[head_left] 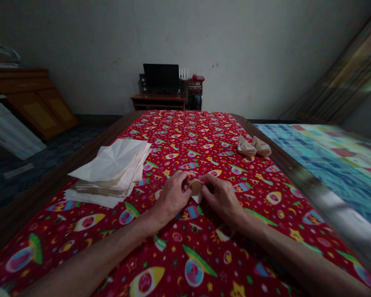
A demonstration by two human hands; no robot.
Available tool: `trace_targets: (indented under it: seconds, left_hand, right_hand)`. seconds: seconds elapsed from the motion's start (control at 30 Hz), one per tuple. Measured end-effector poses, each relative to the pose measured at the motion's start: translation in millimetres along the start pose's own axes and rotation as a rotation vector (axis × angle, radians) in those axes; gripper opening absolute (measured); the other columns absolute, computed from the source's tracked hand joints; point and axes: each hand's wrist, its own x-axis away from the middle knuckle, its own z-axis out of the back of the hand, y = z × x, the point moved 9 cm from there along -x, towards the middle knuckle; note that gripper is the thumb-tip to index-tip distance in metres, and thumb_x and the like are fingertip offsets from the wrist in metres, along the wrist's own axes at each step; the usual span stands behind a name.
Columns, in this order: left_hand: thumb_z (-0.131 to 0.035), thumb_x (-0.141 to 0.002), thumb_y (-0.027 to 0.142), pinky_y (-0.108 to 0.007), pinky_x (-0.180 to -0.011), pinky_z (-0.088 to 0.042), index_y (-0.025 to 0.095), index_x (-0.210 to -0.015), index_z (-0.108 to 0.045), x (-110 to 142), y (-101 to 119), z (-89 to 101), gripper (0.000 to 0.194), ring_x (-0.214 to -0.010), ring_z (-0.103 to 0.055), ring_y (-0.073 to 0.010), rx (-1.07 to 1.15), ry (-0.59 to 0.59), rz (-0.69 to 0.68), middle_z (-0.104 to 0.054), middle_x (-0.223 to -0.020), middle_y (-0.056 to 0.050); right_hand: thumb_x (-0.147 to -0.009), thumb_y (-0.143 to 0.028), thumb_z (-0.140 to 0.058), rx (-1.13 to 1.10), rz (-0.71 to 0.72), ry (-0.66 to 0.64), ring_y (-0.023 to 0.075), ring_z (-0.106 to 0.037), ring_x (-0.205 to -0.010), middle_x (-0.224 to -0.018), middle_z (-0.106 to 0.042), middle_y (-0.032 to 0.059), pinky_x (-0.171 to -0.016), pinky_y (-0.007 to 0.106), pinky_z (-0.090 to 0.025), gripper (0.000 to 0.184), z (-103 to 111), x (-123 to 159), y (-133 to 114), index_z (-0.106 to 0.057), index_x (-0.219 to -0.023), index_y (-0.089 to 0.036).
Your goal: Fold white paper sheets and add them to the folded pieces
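Note:
Between my two hands is a small folded piece of paper (197,190), pale with a tan face toward me, just above the red patterned tablecloth (179,255). My left hand (175,190) pinches its left edge with thumb and curled fingers. On the opposite edge, my right hand (220,194) grips it the same way. The fingers partly cover the paper, so its full shape is hidden. To the left of my left hand lies a stack of creased paper sheets (111,165), the top one white with folds radiating from its middle.
Two bundles of folded paper (246,147) sit near the table's right edge. Beyond the far end stands a desk (159,99) with a monitor (161,75) and speakers. A bed (321,165) adjoins on the right; a wooden cabinet (37,101) is at the left.

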Motion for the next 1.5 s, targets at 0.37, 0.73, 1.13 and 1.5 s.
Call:
trace_targets:
  seconds: [0.37, 0.73, 1.13, 1.5]
  left_hand:
    - [-0.058, -0.077, 0.012, -0.026, -0.066, -0.043, 0.017, -0.083, -0.06, -10.5, -3.3, -11.8, 0.009, -0.074, -0.056, -0.0155, -0.136, -0.055, -0.068, -0.06, -0.079, -0.002]
    - [-0.056, -0.07, -0.001, -0.024, -0.067, -0.046, 0.016, -0.088, -0.062, -8.7, -1.7, -10.1, 0.025, -0.076, -0.057, -0.014, -0.14, -0.089, -0.119, -0.058, -0.087, -0.002]
    - [-0.042, -0.094, 0.021, -0.031, -0.08, -0.047, 0.016, -0.106, -0.057, 28.1, 22.9, -16.1, 0.02, -0.091, -0.053, -0.0186, -0.593, -0.332, -0.423, -0.056, -0.095, -0.004]
    - [-0.042, -0.087, 0.005, -0.035, -0.101, -0.04, 0.015, -0.126, -0.046, 39.8, 24.4, -13.3, 0.04, -0.117, -0.042, -0.0206, -0.545, -0.457, -0.483, -0.049, -0.127, -0.007]
  right_hand:
    - [-0.082, -0.03, -0.049, 0.319, -0.102, -0.139, 0.0151, -0.057, -0.059, -0.064, -0.065, 0.0011, -0.054, 0.023, -0.03, 0.02, -9.9, -10.8, 5.6, -0.067, -0.09, -0.023]
    - [-0.082, -0.02, -0.05, 0.561, -0.004, -0.224, 0.0132, -0.052, -0.06, -0.078, -0.063, 0.0028, -0.051, 0.025, -0.022, 0.015, -13.3, -5.2, 2.0, -0.062, -0.091, -0.02]
    - [-0.09, -0.018, -0.048, 0.671, 0.502, -0.305, 0.0169, -0.048, -0.075, -0.087, -0.056, 0.0063, -0.057, 0.027, -0.035, 0.015, -17.1, 25.6, -29.1, -0.059, -0.1, -0.014]
    - [-0.091, -0.033, -0.048, 0.62, 0.474, -0.37, 0.0198, -0.049, -0.083, -0.096, -0.055, 0.0075, -0.069, 0.032, -0.045, 0.026, -12.9, 30.4, -27.7, -0.056, -0.109, -0.016]
